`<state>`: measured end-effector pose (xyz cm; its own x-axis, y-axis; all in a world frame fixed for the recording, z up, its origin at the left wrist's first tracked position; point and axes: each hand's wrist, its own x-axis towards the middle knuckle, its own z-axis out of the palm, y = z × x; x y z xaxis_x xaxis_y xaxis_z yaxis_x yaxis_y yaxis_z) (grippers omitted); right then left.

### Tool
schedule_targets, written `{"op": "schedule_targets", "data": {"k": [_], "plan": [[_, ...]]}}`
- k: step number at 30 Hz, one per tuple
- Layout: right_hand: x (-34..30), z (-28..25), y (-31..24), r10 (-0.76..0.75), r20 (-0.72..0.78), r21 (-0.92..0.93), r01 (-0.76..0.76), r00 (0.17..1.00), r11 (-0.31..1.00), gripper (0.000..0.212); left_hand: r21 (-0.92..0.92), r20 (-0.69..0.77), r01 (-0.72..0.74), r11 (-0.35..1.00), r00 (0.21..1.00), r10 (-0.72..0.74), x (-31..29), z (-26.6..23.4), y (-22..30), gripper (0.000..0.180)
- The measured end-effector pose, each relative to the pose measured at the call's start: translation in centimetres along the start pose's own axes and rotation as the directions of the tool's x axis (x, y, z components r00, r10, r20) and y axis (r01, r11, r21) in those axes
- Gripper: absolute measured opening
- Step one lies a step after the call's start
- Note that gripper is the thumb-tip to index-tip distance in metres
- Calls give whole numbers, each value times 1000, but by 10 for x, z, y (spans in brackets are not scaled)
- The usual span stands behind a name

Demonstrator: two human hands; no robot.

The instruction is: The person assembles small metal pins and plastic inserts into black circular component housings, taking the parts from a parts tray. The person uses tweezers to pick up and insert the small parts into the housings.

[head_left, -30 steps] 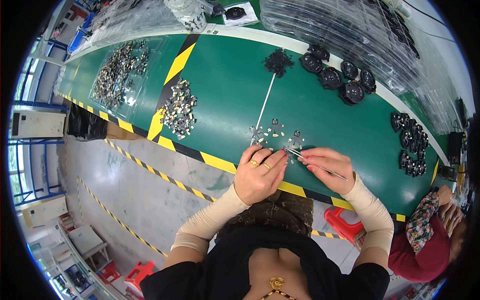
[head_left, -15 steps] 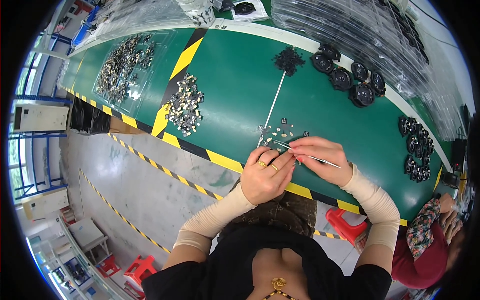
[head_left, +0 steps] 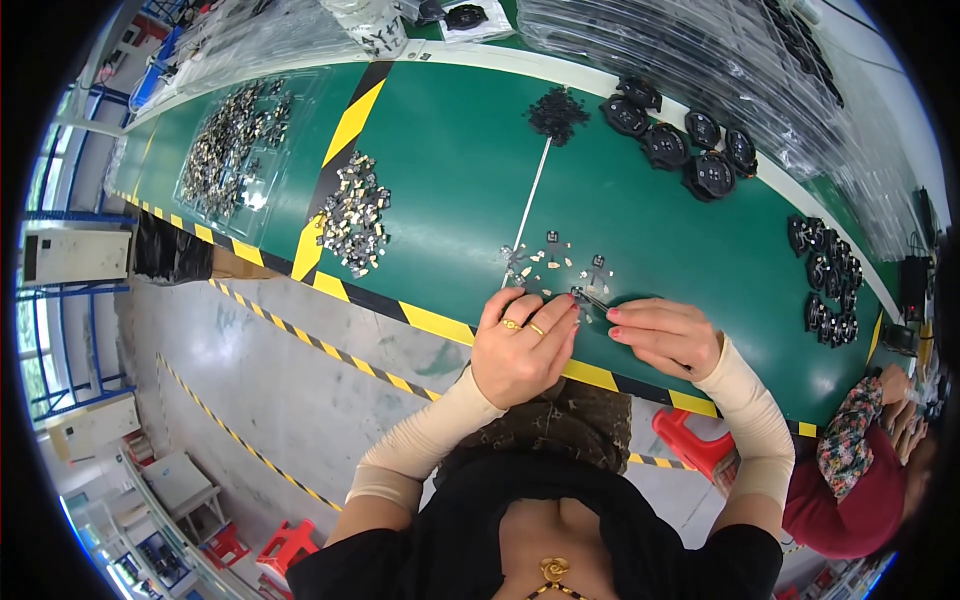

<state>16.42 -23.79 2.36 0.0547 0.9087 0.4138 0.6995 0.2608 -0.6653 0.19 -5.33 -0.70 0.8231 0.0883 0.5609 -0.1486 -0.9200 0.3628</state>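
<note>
The small dark part (head_left: 577, 291) is held at the fingertips of the left hand (head_left: 523, 345), just above the near side of the green bench (head_left: 450, 180). Its outline is too small for its own long axis, or the way it points, to be told. The left fingers are brought together with almost no gap, and the part is pinched at their tips. By the right hand (head_left: 668, 338) a pair of thin metal tweezers (head_left: 596, 303) is gripped between closed fingers; their long axis is slanted, the tips being aimed far and left at the part. Whether the part is touched by the tips cannot be told.

Just beyond the hands, small pale pieces (head_left: 554, 265) are scattered, with one dark piece (head_left: 553, 240) among them and another dark piece (head_left: 598, 262) to the right. At the left, a mixed heap of small parts (head_left: 352, 215) is set partly on the striped tape; farther left, more parts are spread on a clear tray (head_left: 306, 105). On the far side, a dark heap (head_left: 556, 115) is placed left of several round black housings (head_left: 710, 175). At the right, smaller black units (head_left: 828, 280) are grouped in rows.
</note>
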Motion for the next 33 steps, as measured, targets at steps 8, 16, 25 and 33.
{"op": "schedule_targets", "data": {"k": [8, 16, 25, 33], "plan": [[-1, 5, 1, 12, -5, -14, -13, 1000, 1000, 38, -3, 31, -8, 1000, 999, 8, 0, -1, 0, 27], [-7, 5, 4, 107, -133, 58, -100, 985, 993, 35, 29, 126, -37, 999, 991, 33, 4, -7, -3, 31], [-3, 4, 1, 179, -131, 113, -165, 975, 980, 31, -59, 134, -7, 998, 991, 15, 1, -7, -7, 34], [25, 7, 23, 381, -426, 195, -327, 821, 924, 22, 127, 142, 144, 981, 977, -162, -10, -35, -11, 36]]}}
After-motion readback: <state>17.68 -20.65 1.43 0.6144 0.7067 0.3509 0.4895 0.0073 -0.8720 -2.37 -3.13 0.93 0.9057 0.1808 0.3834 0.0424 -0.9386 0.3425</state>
